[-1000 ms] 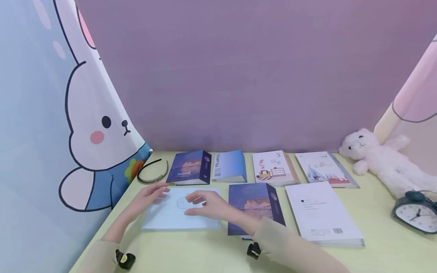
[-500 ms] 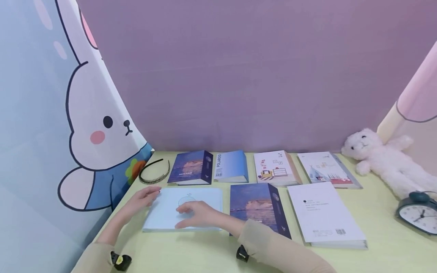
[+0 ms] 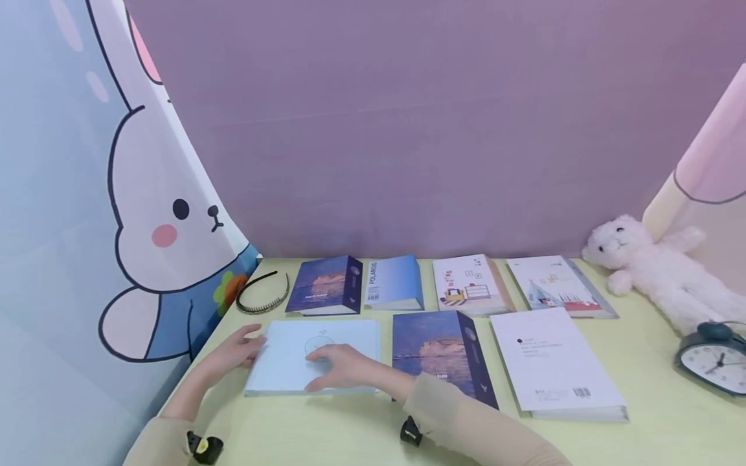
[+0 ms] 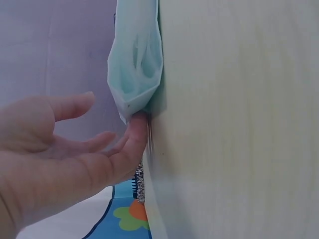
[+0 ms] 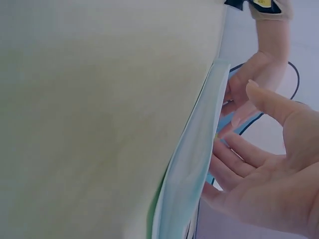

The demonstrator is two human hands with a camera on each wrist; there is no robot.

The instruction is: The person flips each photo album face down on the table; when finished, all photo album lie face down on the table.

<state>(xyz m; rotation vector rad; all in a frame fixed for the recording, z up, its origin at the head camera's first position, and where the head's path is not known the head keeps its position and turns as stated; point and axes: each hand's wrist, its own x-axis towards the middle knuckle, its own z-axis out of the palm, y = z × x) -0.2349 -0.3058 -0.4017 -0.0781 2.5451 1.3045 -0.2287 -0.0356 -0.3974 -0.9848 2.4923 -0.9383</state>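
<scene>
A light blue album [image 3: 285, 356] with a line drawing on its cover lies flat at the table's left front. My left hand [image 3: 232, 353] is at its left edge; in the left wrist view a finger [image 4: 137, 139] touches the album's lower corner, the thumb standing apart. Over the cover lies my right hand [image 3: 345, 367], its thumb and fingers spread and gripping nothing. From the right wrist view, the fingertips of the right hand [image 5: 269, 174] touch the cover of the album [image 5: 192, 149]. Right of it lies a dark blue album [image 3: 434, 349] with a cliff picture, partly hidden by my right forearm.
Behind stand a black headband [image 3: 262, 294], a second cliff-picture album [image 3: 323, 285], a blue POLAROID album [image 3: 396, 285] and two illustrated albums [image 3: 469, 285]. A white album [image 3: 550, 362] lies at right, near a white plush bear [image 3: 658, 272] and an alarm clock [image 3: 713, 362].
My left hand has come down and back along the left side of the light blue album. My right hand has shifted slightly left and lower over the cover. The albums stay in place.
</scene>
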